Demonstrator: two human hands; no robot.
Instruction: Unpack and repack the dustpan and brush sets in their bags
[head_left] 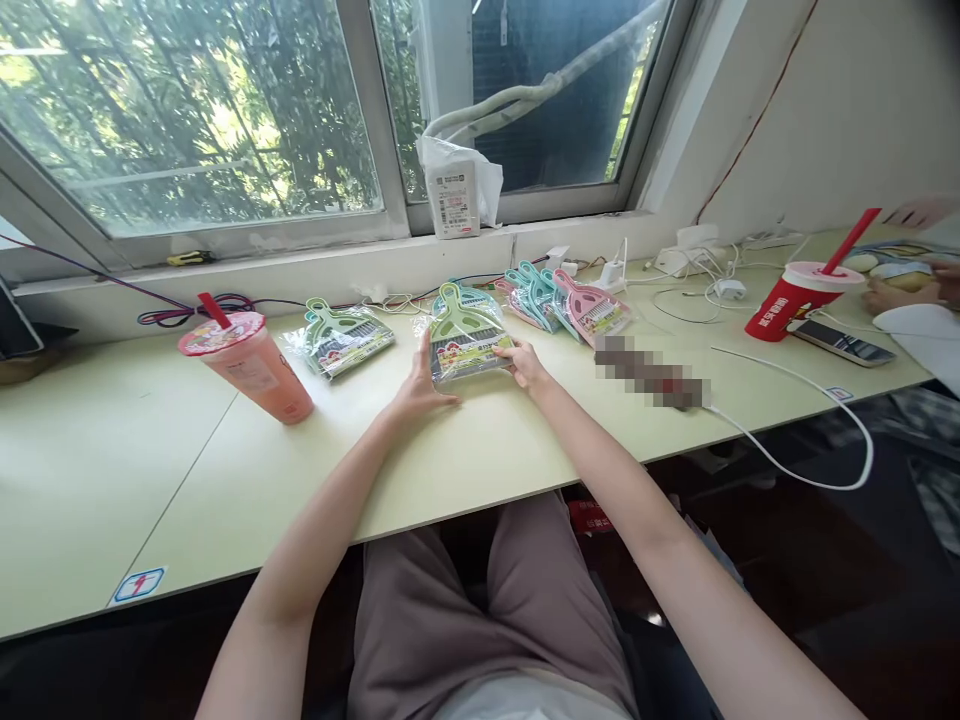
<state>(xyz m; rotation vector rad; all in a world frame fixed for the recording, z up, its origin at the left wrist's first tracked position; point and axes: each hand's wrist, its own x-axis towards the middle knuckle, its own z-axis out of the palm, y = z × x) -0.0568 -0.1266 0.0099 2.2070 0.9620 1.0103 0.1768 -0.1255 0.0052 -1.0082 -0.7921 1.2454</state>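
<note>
The left hand is pressing its spread, open fingers against the left edge of a bagged green dustpan-and-brush set, and the right hand is gripping its right edge, so the pack is sitting steadied between them at mid-frame on a pale table. A second green set is lying just left, and overlapping pink and teal sets are lying upper centre.

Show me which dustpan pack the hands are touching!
The green dustpan pack between the left hand and right hand; the other packs lie untouched.
</note>
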